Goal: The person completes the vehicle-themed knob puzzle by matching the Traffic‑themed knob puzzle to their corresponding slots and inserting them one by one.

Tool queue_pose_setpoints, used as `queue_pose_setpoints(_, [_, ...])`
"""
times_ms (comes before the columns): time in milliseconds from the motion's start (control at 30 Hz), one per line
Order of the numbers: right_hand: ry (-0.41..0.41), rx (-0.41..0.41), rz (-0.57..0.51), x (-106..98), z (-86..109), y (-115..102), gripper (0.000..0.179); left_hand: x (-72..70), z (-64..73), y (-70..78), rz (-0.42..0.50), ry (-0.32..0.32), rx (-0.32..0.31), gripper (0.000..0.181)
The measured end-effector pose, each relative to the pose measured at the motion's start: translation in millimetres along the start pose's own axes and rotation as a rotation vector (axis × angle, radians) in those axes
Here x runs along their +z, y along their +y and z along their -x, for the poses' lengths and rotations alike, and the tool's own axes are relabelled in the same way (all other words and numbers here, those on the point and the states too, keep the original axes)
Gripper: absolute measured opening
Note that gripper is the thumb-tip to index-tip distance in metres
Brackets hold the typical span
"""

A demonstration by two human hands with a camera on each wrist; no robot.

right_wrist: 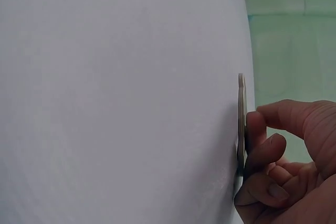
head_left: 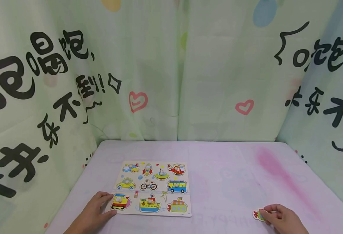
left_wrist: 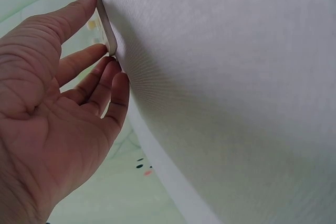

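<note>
A knob puzzle board [head_left: 135, 202] printed with vehicles lies flat on the table. My left hand [head_left: 93, 211] touches its left edge near the front corner with thumb and fingertips; the left wrist view shows that hand [left_wrist: 68, 114] with relaxed fingers against the thin board edge [left_wrist: 106, 30]. Off to the right of the board, my right hand [head_left: 285, 219] pinches a green submarine puzzle piece [head_left: 256, 214] with a red propeller, partly hidden by the fingers. The right wrist view shows the piece [right_wrist: 242, 124] edge-on, close over the table, beside the curled fingers of the hand [right_wrist: 294, 177].
The white table [head_left: 224, 188] carries a pink smear [head_left: 276, 169] toward the right. On the board, the submarine picture [head_left: 178, 205] at the front right shows no knob. A light green printed curtain [head_left: 159, 65] hangs behind the table and along both sides.
</note>
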State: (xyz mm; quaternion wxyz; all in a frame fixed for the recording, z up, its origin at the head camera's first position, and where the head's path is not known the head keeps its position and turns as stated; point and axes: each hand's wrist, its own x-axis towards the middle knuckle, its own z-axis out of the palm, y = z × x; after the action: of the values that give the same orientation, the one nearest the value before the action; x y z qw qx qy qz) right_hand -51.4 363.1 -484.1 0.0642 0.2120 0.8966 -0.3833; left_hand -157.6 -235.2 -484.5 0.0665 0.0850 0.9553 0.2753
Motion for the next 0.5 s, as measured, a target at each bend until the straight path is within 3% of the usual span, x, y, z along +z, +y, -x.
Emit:
queue_pose_setpoints(233, [0.014, -0.004, -0.019, 0.8, -2.9, -0.6, 0.038, -1.2, 0.9, 0.3, 0.008, -0.002, 0.0, 0.067])
queue_pose_setpoints(500, [0.005, -0.002, -0.015, -1.2, -4.0, -1.9, 0.031, -0.9, 2.9, -0.5, 0.018, 0.006, 0.011, 0.066])
